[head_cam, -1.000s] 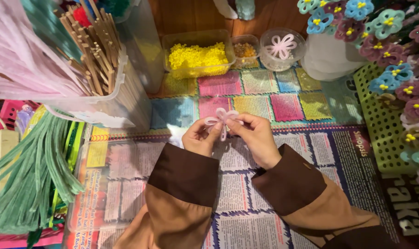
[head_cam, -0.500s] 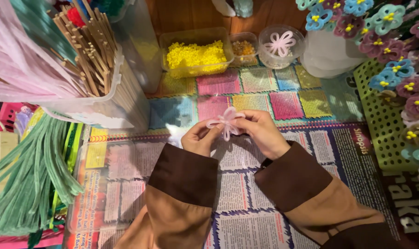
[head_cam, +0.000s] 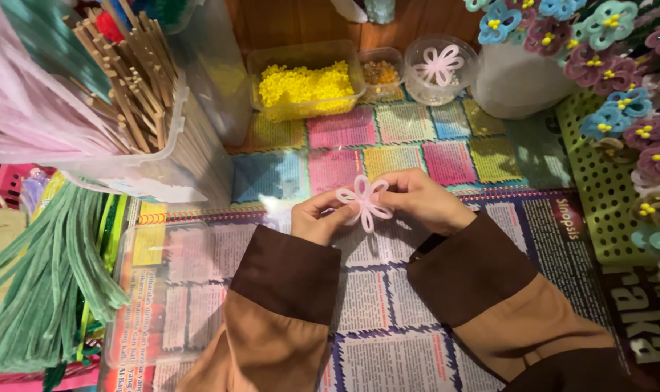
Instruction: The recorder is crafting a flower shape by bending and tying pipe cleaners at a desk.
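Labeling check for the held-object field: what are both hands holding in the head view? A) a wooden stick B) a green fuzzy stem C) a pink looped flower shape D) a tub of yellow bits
C: the left hand and right hand pinch a pink looped flower shape between them above the printed paper; the wooden sticks, green stems and yellow tub lie untouched.

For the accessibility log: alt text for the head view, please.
Left hand and right hand hold a pink pipe-cleaner flower over a newspaper-covered table. Behind sit a tub of yellow bits and a round dish with another pink flower.
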